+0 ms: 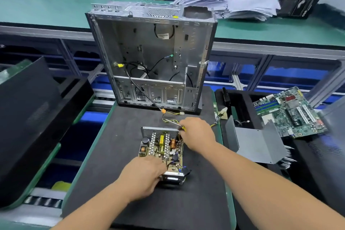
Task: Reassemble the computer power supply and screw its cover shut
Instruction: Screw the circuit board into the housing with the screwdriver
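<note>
Supply (162,149) open on surface (130,117), long way pointing away from you | your left hand (143,175) grips near end | right hand (197,133) pinches wires (172,117) at far end | cover (255,144) lies right, nearer right hand

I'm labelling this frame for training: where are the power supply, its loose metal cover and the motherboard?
power supply (161,145), head view, on its exposed circuit board.
metal cover (258,145), head view, on its flat grey panel.
motherboard (289,112), head view, on the green board's middle.
</note>
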